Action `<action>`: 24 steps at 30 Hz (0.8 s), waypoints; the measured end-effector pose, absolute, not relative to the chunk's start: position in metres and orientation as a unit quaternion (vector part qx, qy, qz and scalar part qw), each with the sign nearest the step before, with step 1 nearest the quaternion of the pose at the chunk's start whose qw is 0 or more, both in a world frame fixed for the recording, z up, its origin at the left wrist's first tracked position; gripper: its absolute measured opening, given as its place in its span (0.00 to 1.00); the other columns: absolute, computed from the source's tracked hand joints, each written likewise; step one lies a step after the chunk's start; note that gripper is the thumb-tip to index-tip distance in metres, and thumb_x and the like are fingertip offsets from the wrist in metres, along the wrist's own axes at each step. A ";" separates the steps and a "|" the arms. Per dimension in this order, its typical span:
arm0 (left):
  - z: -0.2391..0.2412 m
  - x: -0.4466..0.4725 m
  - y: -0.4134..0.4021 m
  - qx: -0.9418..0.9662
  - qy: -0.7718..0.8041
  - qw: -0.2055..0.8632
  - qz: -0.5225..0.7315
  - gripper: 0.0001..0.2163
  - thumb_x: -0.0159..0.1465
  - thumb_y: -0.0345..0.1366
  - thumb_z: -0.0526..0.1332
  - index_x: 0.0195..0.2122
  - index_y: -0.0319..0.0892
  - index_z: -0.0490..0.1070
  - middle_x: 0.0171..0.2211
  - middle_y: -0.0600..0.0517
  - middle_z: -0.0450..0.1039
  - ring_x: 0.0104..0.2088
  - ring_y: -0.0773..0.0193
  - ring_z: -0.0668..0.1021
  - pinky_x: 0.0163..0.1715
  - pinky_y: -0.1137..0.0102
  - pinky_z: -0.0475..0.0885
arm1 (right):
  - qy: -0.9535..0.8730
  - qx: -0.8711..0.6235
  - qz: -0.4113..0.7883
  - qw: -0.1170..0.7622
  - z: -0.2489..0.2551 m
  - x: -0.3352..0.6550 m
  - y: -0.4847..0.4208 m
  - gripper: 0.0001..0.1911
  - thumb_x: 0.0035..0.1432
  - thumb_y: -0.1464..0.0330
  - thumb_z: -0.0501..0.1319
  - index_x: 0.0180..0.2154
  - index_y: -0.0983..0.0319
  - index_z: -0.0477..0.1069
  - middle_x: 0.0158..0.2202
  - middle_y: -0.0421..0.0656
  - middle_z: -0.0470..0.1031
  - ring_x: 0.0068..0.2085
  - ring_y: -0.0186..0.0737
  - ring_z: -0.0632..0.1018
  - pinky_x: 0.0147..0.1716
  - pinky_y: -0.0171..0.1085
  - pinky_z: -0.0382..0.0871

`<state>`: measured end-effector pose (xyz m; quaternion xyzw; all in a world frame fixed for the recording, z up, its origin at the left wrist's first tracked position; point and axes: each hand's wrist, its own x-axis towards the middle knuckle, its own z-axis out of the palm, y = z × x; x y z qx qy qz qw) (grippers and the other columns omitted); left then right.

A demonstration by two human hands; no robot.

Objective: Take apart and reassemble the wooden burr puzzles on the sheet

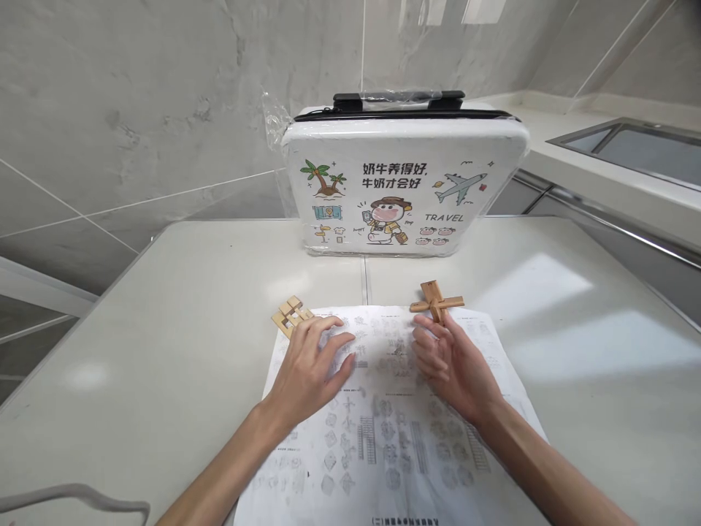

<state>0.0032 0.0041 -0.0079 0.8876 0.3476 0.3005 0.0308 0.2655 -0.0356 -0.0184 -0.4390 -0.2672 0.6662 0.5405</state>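
Observation:
My left hand [315, 365] hovers over or rests on the printed sheet [377, 482], fingers bent and apart, with nothing between them. Just beyond its knuckles, by the sheet's upper left corner, lies a light wooden lattice-like puzzle [285, 315], partly covered by the hand. My right hand [452, 365] has its fingers curled and thumb raised. Between thumb and index finger sits the lower end of a brown cross-shaped wooden interlocking puzzle [434, 298], at the sheet's top edge. Whether the table also bears its weight is hard to see.
A white cartoon-printed case [405, 183] in clear plastic stands upright behind the sheet. A grey cable [77, 491] lies at the table's [164, 351] near left. Beyond the table on the right is a counter [618, 164] with a dark inset panel. A grey tiled wall rises behind.

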 end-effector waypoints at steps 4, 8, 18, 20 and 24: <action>-0.006 0.005 0.003 0.887 0.347 0.044 0.302 0.12 0.71 0.30 0.64 0.54 0.47 0.70 0.54 0.43 0.72 0.57 0.49 0.72 0.54 0.53 0.74 | -0.238 -0.410 0.649 0.595 -0.020 0.272 -0.029 0.17 0.73 0.51 0.53 0.40 0.56 0.67 0.29 0.34 0.45 0.26 0.38 0.40 0.18 0.36 0.44; -0.006 0.005 0.004 0.886 0.347 0.056 0.301 0.11 0.71 0.30 0.64 0.53 0.46 0.71 0.53 0.44 0.72 0.55 0.50 0.73 0.54 0.54 0.74 | -0.234 -0.402 0.643 0.609 -0.020 0.273 -0.029 0.11 0.71 0.58 0.58 0.37 0.56 0.66 0.29 0.33 0.42 0.27 0.38 0.37 0.18 0.35 0.44; -0.007 0.005 0.001 0.843 0.370 0.179 0.346 0.18 0.72 0.40 0.67 0.60 0.47 0.68 0.54 0.44 0.73 0.57 0.51 0.74 0.58 0.54 0.71 | -0.361 -0.429 0.688 0.461 -0.011 0.263 -0.046 0.21 0.72 0.56 0.56 0.27 0.58 0.65 0.21 0.36 0.57 0.23 0.34 0.57 0.24 0.38 0.53; -0.006 0.006 0.000 0.831 0.377 0.215 0.346 0.24 0.70 0.46 0.69 0.62 0.47 0.65 0.56 0.44 0.72 0.58 0.50 0.74 0.59 0.54 0.72 | -0.412 -0.429 0.681 0.427 -0.009 0.261 -0.049 0.19 0.73 0.56 0.55 0.30 0.59 0.69 0.23 0.37 0.61 0.24 0.36 0.60 0.26 0.39 0.55; -0.005 0.007 -0.001 0.831 0.380 0.242 0.326 0.27 0.68 0.49 0.70 0.64 0.48 0.65 0.58 0.43 0.72 0.60 0.49 0.74 0.60 0.55 0.72 | -0.437 -0.424 0.677 0.413 -0.007 0.261 -0.052 0.18 0.73 0.57 0.55 0.32 0.59 0.69 0.25 0.37 0.61 0.25 0.36 0.61 0.27 0.39 0.56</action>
